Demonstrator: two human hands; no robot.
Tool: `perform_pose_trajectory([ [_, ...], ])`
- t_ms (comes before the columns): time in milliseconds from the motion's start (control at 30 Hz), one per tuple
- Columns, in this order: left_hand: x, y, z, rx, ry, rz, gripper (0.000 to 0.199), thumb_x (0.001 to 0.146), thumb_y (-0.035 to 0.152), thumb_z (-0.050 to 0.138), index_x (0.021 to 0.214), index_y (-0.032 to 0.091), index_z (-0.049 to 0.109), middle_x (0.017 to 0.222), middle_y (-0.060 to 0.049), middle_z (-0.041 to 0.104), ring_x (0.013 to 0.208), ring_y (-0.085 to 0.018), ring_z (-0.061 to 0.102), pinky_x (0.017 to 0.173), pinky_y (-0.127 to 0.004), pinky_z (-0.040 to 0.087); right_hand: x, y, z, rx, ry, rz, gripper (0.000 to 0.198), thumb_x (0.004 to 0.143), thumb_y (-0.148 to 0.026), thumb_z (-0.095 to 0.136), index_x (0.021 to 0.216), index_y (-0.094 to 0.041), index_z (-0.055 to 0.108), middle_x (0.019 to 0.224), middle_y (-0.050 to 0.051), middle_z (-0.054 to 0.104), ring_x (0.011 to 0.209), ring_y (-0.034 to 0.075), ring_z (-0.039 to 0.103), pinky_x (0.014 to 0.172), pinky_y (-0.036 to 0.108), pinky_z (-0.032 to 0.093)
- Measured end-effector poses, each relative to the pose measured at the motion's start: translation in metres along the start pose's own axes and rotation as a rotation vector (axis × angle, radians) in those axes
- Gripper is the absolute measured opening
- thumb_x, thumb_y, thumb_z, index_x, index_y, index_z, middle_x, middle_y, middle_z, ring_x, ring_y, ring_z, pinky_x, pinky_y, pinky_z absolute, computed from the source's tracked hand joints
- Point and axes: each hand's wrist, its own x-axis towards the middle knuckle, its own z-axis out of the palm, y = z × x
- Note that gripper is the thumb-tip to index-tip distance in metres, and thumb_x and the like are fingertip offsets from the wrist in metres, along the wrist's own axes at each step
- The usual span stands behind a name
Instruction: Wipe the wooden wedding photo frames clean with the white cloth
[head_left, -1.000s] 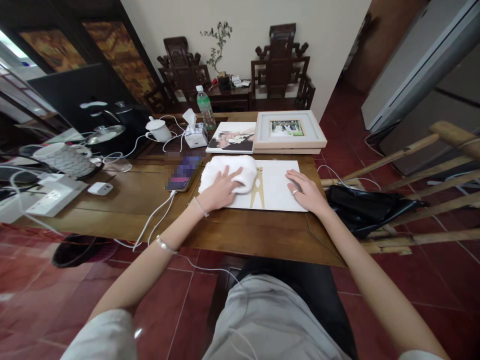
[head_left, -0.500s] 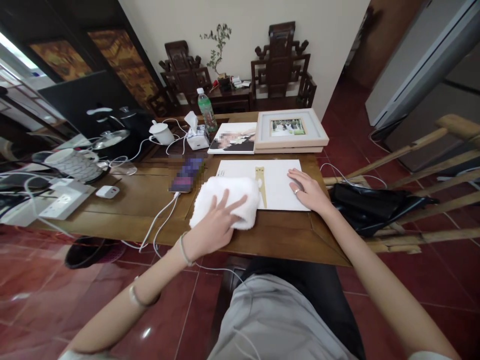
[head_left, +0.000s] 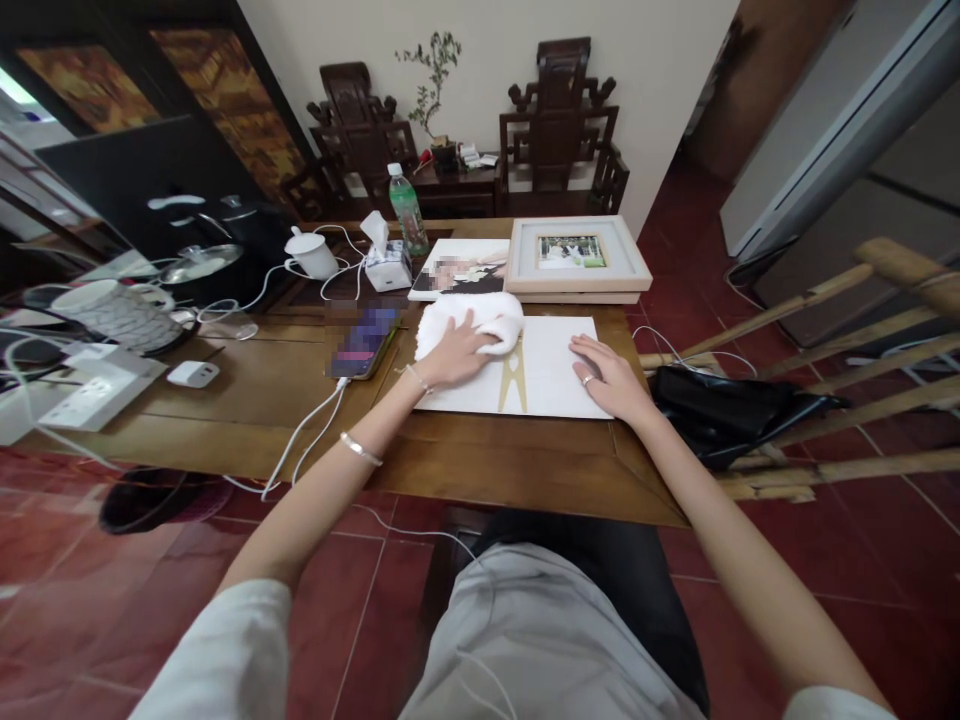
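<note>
My left hand [head_left: 454,352] presses a fluffy white cloth [head_left: 442,318] onto the far left part of a white rectangular panel [head_left: 559,375]. Its fingers are bent into the fabric, and a fold of cloth loops up beside them. My right hand [head_left: 611,378], with a ring on one finger, lies with its fingers stretched out on the panel's right edge. A gold forked piece [head_left: 514,380] shows on the panel's surface between my hands; the cloth partly covers its upper end. The panel's far left corner is hidden under the cloth.
Behind the panel are stacked picture frames [head_left: 637,265] and a photo print [head_left: 469,270]. To the left are a charging phone [head_left: 367,340], tissue box [head_left: 388,265], green bottle [head_left: 407,210], lidded cup [head_left: 311,253] and power strip [head_left: 97,390]. A black bag [head_left: 735,405] lies right of the table.
My left hand has pushed the cloth away from me, off the near left part of the panel. More of the gold forked piece shows. My right hand stays on the panel's right edge.
</note>
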Motion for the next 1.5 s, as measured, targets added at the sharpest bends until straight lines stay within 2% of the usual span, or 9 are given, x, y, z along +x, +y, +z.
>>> perform_pose_trajectory([
  [233, 0.037, 0.02, -0.003, -0.023, 0.064, -0.02, 0.049, 0.101, 0.024, 0.036, 0.145, 0.025, 0.057, 0.158, -0.004, 0.051, 0.154, -0.039, 0.03, 0.121, -0.066, 0.026, 0.001, 0.0, 0.0, -0.015, -0.003, 0.002, 0.039, 0.094, -0.028, 0.053, 0.127, -0.02, 0.072, 0.144, 0.012, 0.064, 0.142, 0.029, 0.052, 0.123, 0.056, 0.035],
  [400, 0.037, 0.003, -0.015, -0.03, 0.095, -0.021, 0.05, 0.097, 0.022, 0.039, 0.139, 0.019, 0.065, 0.148, -0.006, 0.061, 0.135, -0.03, 0.057, 0.117, -0.04, 0.041, 0.001, 0.001, 0.0, -0.002, -0.003, -0.004, 0.039, 0.094, -0.028, 0.052, 0.127, -0.02, 0.072, 0.143, 0.012, 0.064, 0.142, 0.029, 0.052, 0.123, 0.057, 0.036],
  [567, 0.031, -0.002, -0.024, 0.022, 0.083, -0.066, 0.05, 0.096, 0.021, 0.039, 0.139, 0.02, 0.066, 0.146, -0.006, 0.063, 0.131, -0.03, 0.061, 0.113, -0.037, 0.044, 0.001, 0.002, 0.001, 0.022, -0.001, -0.006, 0.039, 0.094, -0.027, 0.053, 0.127, -0.02, 0.072, 0.144, 0.013, 0.063, 0.143, 0.03, 0.051, 0.123, 0.057, 0.035],
  [767, 0.05, 0.056, -0.032, 0.079, 0.018, 0.014, 0.048, 0.097, 0.02, 0.04, 0.138, 0.019, 0.065, 0.144, -0.008, 0.065, 0.13, -0.028, 0.062, 0.109, -0.033, 0.045, 0.001, 0.002, 0.001, 0.018, 0.001, -0.015, 0.038, 0.093, -0.028, 0.054, 0.126, -0.022, 0.072, 0.142, 0.012, 0.065, 0.142, 0.03, 0.051, 0.122, 0.057, 0.036],
  [900, 0.074, 0.098, -0.04, 0.062, -0.031, 0.098, 0.043, 0.1, 0.025, 0.038, 0.124, 0.016, 0.072, 0.141, -0.01, 0.066, 0.125, -0.029, 0.064, 0.104, -0.032, 0.047, 0.002, 0.001, -0.001, -0.016, -0.004, -0.028, 0.039, 0.093, -0.03, 0.052, 0.125, -0.021, 0.072, 0.139, 0.013, 0.066, 0.138, 0.031, 0.055, 0.119, 0.056, 0.04],
  [1067, 0.096, 0.124, -0.047, 0.041, -0.093, 0.145, 0.044, 0.1, 0.028, 0.036, 0.123, 0.014, 0.071, 0.14, -0.013, 0.067, 0.125, -0.03, 0.064, 0.103, -0.033, 0.048, 0.003, -0.001, -0.002, -0.038, -0.02, -0.037, 0.041, 0.093, -0.029, 0.05, 0.125, -0.019, 0.072, 0.136, 0.015, 0.068, 0.132, 0.032, 0.058, 0.116, 0.057, 0.043],
  [1233, 0.078, 0.099, -0.046, 0.03, -0.07, 0.005, 0.046, 0.101, 0.038, 0.037, 0.129, 0.018, 0.068, 0.139, -0.012, 0.067, 0.124, -0.03, 0.065, 0.103, -0.036, 0.05, 0.003, 0.0, -0.001, -0.014, -0.023, -0.026, 0.041, 0.094, -0.029, 0.05, 0.127, -0.019, 0.072, 0.14, 0.015, 0.066, 0.139, 0.031, 0.054, 0.12, 0.057, 0.038],
  [1333, 0.058, 0.07, -0.033, 0.076, -0.035, -0.055, 0.046, 0.099, 0.024, 0.036, 0.135, 0.018, 0.064, 0.143, -0.013, 0.064, 0.131, -0.031, 0.06, 0.11, -0.045, 0.047, 0.002, 0.001, 0.0, 0.019, -0.021, -0.021, 0.041, 0.094, -0.029, 0.051, 0.129, -0.02, 0.071, 0.144, 0.013, 0.063, 0.142, 0.029, 0.051, 0.122, 0.056, 0.036],
  [1500, 0.021, 0.056, 0.002, 0.125, 0.05, 0.057, 0.055, 0.093, 0.01, 0.037, 0.141, 0.02, 0.06, 0.167, -0.007, 0.036, 0.157, -0.04, 0.02, 0.115, -0.077, 0.028, 0.001, 0.001, 0.001, 0.008, -0.015, -0.02, 0.041, 0.094, -0.028, 0.051, 0.129, -0.02, 0.071, 0.144, 0.013, 0.063, 0.142, 0.028, 0.051, 0.123, 0.055, 0.036],
])
